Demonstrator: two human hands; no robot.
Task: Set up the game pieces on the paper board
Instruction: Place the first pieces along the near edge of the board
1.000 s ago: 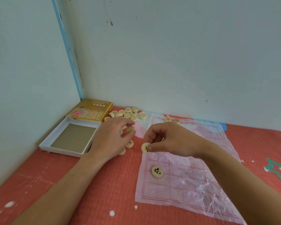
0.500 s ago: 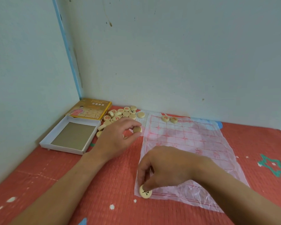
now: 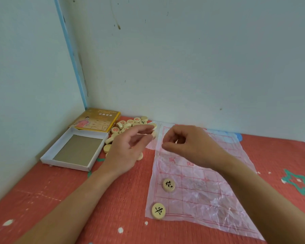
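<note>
Red mat [image 3: 60,205]. Paper board [image 3: 209,191], mat centre-right. White tray [image 3: 48,158] and yellow box [image 3: 97,120], far left corner. Loose pieces [image 3: 128,124] beside the box. Left hand [image 3: 128,147] pinching one piece [image 3: 153,133], apparently. Right hand [image 3: 188,145] half-curled, empty. Two black-marked pieces: one [image 3: 168,185] inside the board's left edge, one [image 3: 158,210] at its near left corner.

Soft, even daylight; faint shadows; wide-angle bowing at edges; slight blur on fingers [image 3: 144,131].
</note>
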